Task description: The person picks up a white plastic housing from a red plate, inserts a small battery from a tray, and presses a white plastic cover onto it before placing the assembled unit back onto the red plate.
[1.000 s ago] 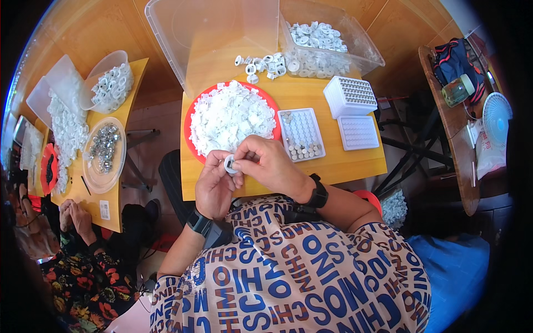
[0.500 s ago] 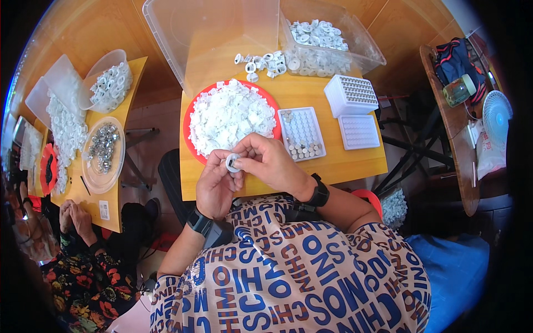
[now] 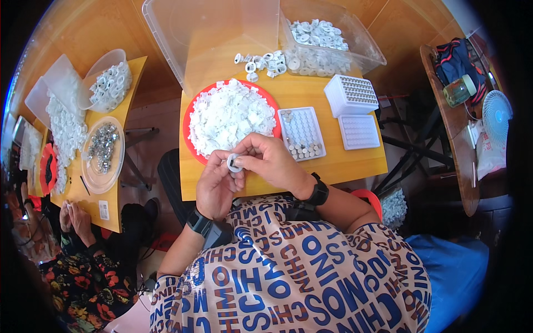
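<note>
A small round white plastic part (image 3: 234, 163) with a dark opening in it is between my hands, just in front of the red plate. My left hand (image 3: 215, 180) is closed around its left and lower side with the fingertips. My right hand (image 3: 271, 162) pinches it from the right, the thumb lying on its face. Whether something small sits under that thumb is hidden. Behind my hands, a red plate (image 3: 187, 133) bears a heap of small white plastic pieces (image 3: 230, 116). Right of it, a white tray (image 3: 302, 113) holds several small silvery discs (image 3: 306, 150).
Loose round white parts (image 3: 261, 65) lie behind the plate, beside a clear bin (image 3: 363, 53) full of more. Stacked trays (image 3: 351, 95) and another white tray (image 3: 360, 132) stand right. At left, a co-worker's hands (image 3: 78, 222) are at another table (image 3: 114, 208).
The round part has turned slightly between my fingers, and my right thumb has shifted on it. At left, the co-worker's hands have parted slightly and now hold something small and white.
</note>
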{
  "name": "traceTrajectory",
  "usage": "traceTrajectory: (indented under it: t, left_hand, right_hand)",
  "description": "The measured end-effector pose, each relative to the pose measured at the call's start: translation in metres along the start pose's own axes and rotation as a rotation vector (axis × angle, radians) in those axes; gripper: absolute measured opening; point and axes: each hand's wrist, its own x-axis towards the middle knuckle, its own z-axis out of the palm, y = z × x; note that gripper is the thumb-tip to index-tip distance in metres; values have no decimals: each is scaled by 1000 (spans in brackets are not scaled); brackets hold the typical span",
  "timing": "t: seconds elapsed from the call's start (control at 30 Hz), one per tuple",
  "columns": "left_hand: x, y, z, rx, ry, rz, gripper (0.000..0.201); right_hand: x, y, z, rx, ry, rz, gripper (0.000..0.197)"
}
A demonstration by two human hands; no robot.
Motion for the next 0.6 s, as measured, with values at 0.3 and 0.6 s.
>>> traceTrajectory:
  t: [0.3,0.6]
  left_hand:
    - [0,-2,-2,1,-22,2,11]
    - [1,0,-5,51,-9,2,15]
  right_hand:
    - [2,3,-1,87,-38,4,9]
    - [3,5,-3,132,-44,39,15]
